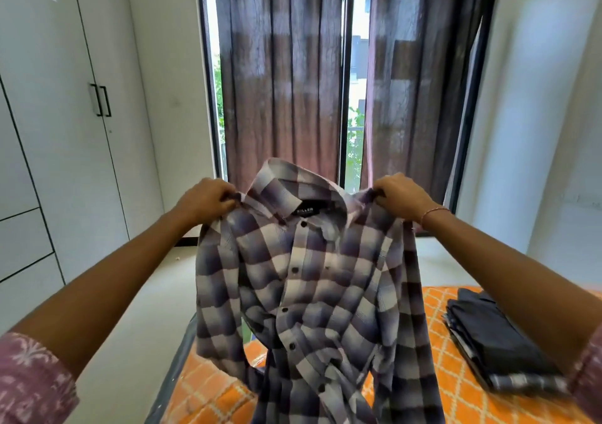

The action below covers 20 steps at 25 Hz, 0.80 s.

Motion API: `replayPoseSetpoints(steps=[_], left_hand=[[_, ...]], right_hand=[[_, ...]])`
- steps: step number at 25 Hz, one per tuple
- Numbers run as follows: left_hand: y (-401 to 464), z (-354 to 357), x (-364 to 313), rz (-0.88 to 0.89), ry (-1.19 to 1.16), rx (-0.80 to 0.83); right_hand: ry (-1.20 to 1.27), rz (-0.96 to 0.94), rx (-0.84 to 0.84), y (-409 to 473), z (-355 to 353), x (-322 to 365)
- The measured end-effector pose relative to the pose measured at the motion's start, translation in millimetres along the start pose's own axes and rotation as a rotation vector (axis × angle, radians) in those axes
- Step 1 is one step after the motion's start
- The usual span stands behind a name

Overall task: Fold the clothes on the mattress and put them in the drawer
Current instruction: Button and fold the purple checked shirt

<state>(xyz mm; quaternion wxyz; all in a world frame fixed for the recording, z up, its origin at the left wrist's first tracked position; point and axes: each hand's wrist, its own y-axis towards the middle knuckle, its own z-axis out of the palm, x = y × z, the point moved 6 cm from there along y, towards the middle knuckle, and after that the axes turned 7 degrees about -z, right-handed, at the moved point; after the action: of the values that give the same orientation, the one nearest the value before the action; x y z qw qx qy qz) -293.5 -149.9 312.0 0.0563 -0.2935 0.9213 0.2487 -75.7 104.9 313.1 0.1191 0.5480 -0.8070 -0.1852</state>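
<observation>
While it hangs in the air over the near end of the bed, the grey, white and purple checked button-up shirt (312,293) runs top to bottom: collar uppermost, tails trailing down onto the bedding. Its buttoned front and the dark label inside the collar face the person, and the long sleeves dangle loosely down both sides.

Under it lies the mattress with an orange sheet crossed by a white diamond lattice (456,374), and the shirt's lower end sags onto it. To the right on that sheet sits a stack of folded dark clothes (495,342), well apart from the hanging shirt, with a strip of checked fabric showing at its near edge. A pale floor stretches beyond the bed. White wardrobe doors with black handles (65,114) fill the left wall, and brown curtains (280,81) hang over a dark-framed glass door straight ahead, daylight and greenery showing through the gaps.

Each shoulder seam is held up at about the same height. The left hand (208,200) has fingers curled in, pinching the shirt's left shoulder beside the collar; the right hand (402,200), a thin bracelet at its wrist, pinches the other shoulder likewise. The collar stands between the two hands.
</observation>
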Motion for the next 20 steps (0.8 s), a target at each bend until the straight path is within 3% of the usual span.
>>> replayPoseSetpoints(steps=[2, 4, 5, 7, 9, 12, 16, 18, 20], left_hand=[[-3.0, -17.2, 0.3, -0.034, -0.079, -0.237], [-6.9, -24.9, 1.4, -0.068, -0.232, -0.348], [-8.3, -25.8, 0.6, -0.1, -0.283, -0.372], [-10.9, -22.4, 3.7, -0.211, -0.372, -0.401], [-14.9, -19.5, 15.6, -0.31, -0.462, -0.417], [-25.5, -24.7, 34.2, -0.236, -0.534, -0.389], [-34.6, -24.7, 47.8, -0.156, -0.526, -0.179], [-36.5, -19.4, 51.5, -0.193, -0.523, -0.044], [-39.8, -11.2, 52.2, -0.247, -0.56, 0.085]], right_hand=[[-0.167, 0.062, -0.176, -7.5, -9.4, 0.2], [-0.122, 0.153, -0.31, -20.9, -7.8, -6.2], [0.018, 0.232, -0.375, -25.1, -4.4, -9.6], [0.597, 0.431, -0.457, -27.6, 9.7, -14.6], [1.035, 0.484, -0.34, -22.9, 22.2, -6.0], [1.065, 0.292, -0.113, -20.7, 10.4, 9.7], [1.243, 0.122, 0.243, -34.9, 9.6, 18.0], [0.984, 0.022, 0.244, -34.1, 4.7, 19.1], [0.434, -0.092, 0.052, -20.6, -9.0, 18.5]])
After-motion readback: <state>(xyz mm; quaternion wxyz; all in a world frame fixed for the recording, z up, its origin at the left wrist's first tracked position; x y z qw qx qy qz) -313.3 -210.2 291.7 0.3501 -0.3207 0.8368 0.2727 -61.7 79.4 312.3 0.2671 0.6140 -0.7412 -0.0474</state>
